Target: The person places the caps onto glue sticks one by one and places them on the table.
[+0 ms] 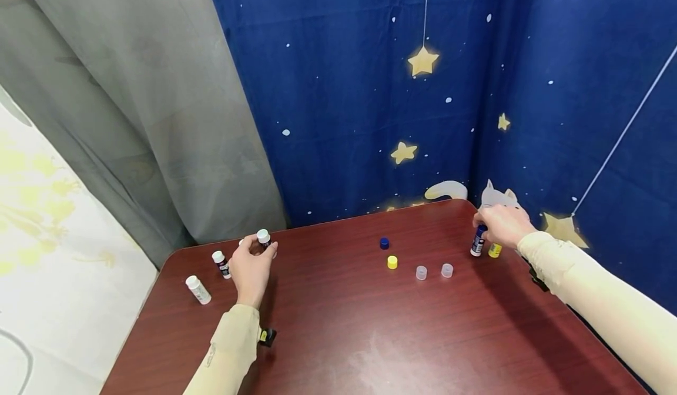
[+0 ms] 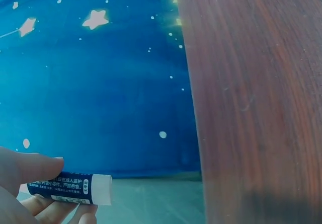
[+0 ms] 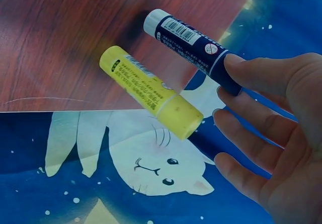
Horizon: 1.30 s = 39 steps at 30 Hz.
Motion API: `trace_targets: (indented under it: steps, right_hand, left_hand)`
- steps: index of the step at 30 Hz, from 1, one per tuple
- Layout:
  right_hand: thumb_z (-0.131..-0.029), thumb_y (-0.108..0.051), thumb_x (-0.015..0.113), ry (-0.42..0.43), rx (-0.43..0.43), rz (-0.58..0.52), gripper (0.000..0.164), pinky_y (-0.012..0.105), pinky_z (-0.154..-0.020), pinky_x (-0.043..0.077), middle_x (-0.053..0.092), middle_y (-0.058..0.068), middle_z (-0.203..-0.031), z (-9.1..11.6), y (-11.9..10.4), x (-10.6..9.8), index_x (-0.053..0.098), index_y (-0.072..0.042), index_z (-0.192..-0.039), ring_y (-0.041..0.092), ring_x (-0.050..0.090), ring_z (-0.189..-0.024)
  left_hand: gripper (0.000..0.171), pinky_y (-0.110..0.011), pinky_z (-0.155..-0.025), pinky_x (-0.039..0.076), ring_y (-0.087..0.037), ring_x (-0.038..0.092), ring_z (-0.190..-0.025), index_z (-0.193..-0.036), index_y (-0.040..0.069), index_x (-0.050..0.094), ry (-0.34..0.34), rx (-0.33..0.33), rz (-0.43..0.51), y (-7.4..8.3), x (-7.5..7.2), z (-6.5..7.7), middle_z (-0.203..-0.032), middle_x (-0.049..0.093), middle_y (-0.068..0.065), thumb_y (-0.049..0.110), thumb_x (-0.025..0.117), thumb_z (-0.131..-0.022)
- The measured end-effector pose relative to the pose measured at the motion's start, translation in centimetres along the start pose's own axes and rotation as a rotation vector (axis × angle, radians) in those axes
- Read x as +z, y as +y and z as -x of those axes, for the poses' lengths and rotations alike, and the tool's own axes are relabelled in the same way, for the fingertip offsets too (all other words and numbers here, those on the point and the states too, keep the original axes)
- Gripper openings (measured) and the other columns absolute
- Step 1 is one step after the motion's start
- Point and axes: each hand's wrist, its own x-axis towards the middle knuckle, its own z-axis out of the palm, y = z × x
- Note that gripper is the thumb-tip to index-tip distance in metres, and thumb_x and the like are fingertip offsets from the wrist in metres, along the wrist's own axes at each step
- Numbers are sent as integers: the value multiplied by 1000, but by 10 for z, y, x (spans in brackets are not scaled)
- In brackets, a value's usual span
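Observation:
At the table's far left, my left hand (image 1: 252,269) grips a dark-blue-labelled glue stick (image 2: 68,188) with a white end, thumb on one side and fingers on the other. Beside that hand stand another dark-labelled glue stick (image 1: 222,265) with a white top and a white tube (image 1: 198,290). A further white top behind the fingers is mostly hidden. My right hand (image 1: 503,224), at the far right corner, pinches the blue-capped end of a dark blue glue stick (image 3: 188,48). A yellow glue stick (image 3: 148,90) stands right next to it, partly covered by the hand in the head view.
Between the hands, on the brown table (image 1: 338,318), sit a small blue cap (image 1: 384,243), a yellow cap (image 1: 392,262) and two translucent caps, one nearer the middle (image 1: 421,273). A blue starry curtain (image 1: 349,101) hangs behind the far edge, with a grey curtain (image 1: 153,101) at left.

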Motion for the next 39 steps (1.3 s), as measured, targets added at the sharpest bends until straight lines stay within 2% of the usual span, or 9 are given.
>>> trace_targets:
  steps: [5, 11, 21, 30, 34, 37, 39]
  right_hand:
    - [-78, -10, 85, -14, -2, 19, 20, 48, -62, 52, 69, 4, -91, 0, 4, 7, 76, -17, -94, 22, 60, -74]
    - [-77, -8, 85, -27, -7, 29, 20, 47, -61, 53, 69, 5, -90, 0, 7, 10, 76, -17, -93, 22, 59, -74]
    - [-74, -4, 82, -36, -24, 32, 22, 47, -60, 51, 70, 5, -89, -1, 7, 8, 76, -16, -92, 22, 60, -73]
    - [-74, -11, 82, -67, -26, 38, 22, 46, -58, 49, 71, 5, -90, -2, 6, 5, 76, -17, -94, 22, 60, -74]
    - [-76, -20, 85, -4, -48, 74, 27, 55, -71, 49, 71, 6, -95, -2, -1, 7, 76, -16, -101, 27, 63, -83]
    - [-75, -24, 87, 96, -124, 112, 33, 62, -84, 43, 68, 8, -99, -5, -10, 10, 76, -14, -105, 32, 62, -93]
    - [-75, -22, 86, 160, -195, 132, 33, 63, -88, 41, 66, 9, -100, -7, -18, 12, 76, -13, -105, 34, 61, -96]
  left_hand:
    - [33, -31, -76, 51, -14, 71, -82, -107, 17, 75, 2, 10, -4, 10, -6, 5, -94, 75, -1, 28, 88, -79]
    - [32, -27, -74, 51, -13, 70, -84, -108, 19, 75, 3, 66, 17, 22, -11, 10, -97, 75, 1, 30, 87, -80]
    - [32, -33, -70, 45, -14, 65, -79, -107, 17, 75, 16, 181, 19, 34, -18, 12, -92, 74, 0, 26, 88, -79]
    - [33, -33, -69, 44, -14, 65, -80, -109, 17, 76, 8, 229, 24, 36, -21, 14, -92, 75, 1, 25, 88, -79]
    - [33, -35, -67, 42, -17, 63, -78, -109, 17, 76, 2, 257, 21, 38, -22, 14, -91, 74, 1, 24, 88, -79]
    - [33, -36, -68, 41, -18, 62, -78, -109, 17, 76, -3, 268, 23, 39, -22, 13, -91, 74, 2, 23, 88, -79]
    - [33, -36, -68, 42, -17, 62, -79, -110, 18, 76, -12, 271, 29, 40, -22, 13, -92, 74, 2, 23, 88, -79]
